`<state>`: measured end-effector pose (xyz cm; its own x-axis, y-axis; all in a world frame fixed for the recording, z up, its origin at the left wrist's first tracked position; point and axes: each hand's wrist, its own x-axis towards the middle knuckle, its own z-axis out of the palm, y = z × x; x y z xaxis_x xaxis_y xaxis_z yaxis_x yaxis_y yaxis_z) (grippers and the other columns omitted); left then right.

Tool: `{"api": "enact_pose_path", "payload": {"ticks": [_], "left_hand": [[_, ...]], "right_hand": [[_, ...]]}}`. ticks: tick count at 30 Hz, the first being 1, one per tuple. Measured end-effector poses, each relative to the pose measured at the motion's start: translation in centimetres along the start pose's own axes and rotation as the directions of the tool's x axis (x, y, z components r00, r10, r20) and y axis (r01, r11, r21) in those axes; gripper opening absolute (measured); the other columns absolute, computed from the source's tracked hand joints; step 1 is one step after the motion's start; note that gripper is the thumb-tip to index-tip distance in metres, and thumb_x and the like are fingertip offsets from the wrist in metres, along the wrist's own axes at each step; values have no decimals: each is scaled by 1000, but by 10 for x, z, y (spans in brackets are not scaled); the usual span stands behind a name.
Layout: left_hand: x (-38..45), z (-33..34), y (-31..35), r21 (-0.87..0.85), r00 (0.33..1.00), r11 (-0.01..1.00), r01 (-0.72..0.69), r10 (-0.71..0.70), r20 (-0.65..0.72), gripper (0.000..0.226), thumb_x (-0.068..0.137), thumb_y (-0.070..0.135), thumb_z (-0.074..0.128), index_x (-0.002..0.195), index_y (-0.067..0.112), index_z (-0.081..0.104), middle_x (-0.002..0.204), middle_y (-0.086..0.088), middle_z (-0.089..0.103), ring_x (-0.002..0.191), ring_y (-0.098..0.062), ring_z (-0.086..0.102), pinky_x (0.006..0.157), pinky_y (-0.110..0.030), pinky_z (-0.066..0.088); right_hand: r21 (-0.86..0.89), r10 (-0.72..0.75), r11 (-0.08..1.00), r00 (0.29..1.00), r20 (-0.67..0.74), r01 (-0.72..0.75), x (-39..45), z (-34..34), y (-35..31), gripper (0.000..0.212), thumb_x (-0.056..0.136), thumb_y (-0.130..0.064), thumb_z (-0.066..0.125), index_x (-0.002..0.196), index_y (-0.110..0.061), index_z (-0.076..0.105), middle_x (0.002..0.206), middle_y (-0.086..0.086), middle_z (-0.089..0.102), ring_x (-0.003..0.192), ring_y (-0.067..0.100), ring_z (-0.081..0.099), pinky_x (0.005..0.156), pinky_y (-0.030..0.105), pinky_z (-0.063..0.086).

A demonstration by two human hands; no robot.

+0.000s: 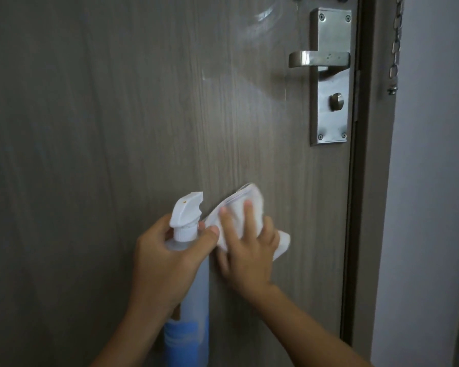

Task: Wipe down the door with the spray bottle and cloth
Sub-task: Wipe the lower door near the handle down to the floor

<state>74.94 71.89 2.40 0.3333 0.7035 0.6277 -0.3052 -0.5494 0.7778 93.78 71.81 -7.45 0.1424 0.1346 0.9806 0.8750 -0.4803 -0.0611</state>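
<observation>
Grey wood-grain door [117,115], mid-clean. Left hand [164,263] grips the spray bottle [187,287] by its neck; right hand [247,250], fingers spread, presses the white cloth [236,207] flat below the handle [317,59]. Wet streaks above suggest wiping is under way, much remaining.

Grey-brown wood-grain door [117,115], upright. Steel lock plate [331,75] at its right edge, carrying lever handle [316,59] and round knob [336,101] below. White cloth [239,207] pressed flat on panel, below-left of plate.
</observation>
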Motion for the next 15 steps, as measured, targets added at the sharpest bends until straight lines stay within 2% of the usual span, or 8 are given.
{"api": "enact_pose_path", "payload": {"ticks": [3, 5, 7, 9, 12, 15], "left_hand": [[-6, -6, 0, -11, 1000, 999, 30, -30, -6, 22, 75, 16, 87, 93, 22, 77, 84, 9, 78, 77, -3, 73, 68, -24, 54], [-9, -10, 0, -9, 999, 999, 42, -43, -6, 20, 76, 14, 85, 93, 23, 77, 85, 9, 78, 78, -5, 73, 70, -27, 54], [-11, -12, -2, 1, 999, 999, 43, -43, -18, 19, 72, 18, 89, 85, 25, 77, 82, 7, 78, 75, -3, 72, 69, -28, 53], [-11, -14, -2, 4, 998, 999, 53, -53, -18, 17, 71, 19, 90, 81, 25, 77, 78, 4, 77, 71, -4, 70, 67, -29, 52], [-10, -16, 1, -10, 998, 998, 55, -55, 6, 13, 73, 20, 86, 81, 22, 76, 77, 3, 76, 71, -7, 71, 67, -30, 51], [-5, -18, 3, -31, 999, 999, 32, -32, -2, 19, 72, 22, 90, 83, 29, 77, 80, 4, 76, 74, -8, 72, 67, -26, 52]], "right_hand": [[-42, -259, 965, 966, 19, 259, -29, 13, -10, 68, 91, -56, 64, 152, -32, 47, 160, 14, 39, 124, 46, 48, 93, 55, 44], [-36, -354, 934, 935, 13, 354, -29, 11, 0, 67, 91, -58, 66, 151, -33, 50, 159, 12, 41, 122, 44, 49, 91, 52, 46], [-50, -393, 917, 917, 75, 397, -20, 1, 25, 68, 92, -58, 63, 154, -34, 49, 161, 13, 37, 122, 43, 47, 92, 52, 43], [-65, -288, 953, 952, 108, 296, -5, -14, 57, 62, 95, -56, 57, 153, -33, 52, 162, 16, 36, 121, 44, 46, 92, 52, 40], [-67, 30, 997, 998, 58, -26, 27, -32, 87, 59, 94, -48, 56, 150, -31, 57, 162, 18, 38, 119, 47, 47, 92, 55, 38], [-11, 335, 942, 942, -7, -335, 56, -31, 72, 61, 93, -48, 51, 151, -32, 53, 164, 14, 34, 122, 48, 43, 95, 61, 38]]}}
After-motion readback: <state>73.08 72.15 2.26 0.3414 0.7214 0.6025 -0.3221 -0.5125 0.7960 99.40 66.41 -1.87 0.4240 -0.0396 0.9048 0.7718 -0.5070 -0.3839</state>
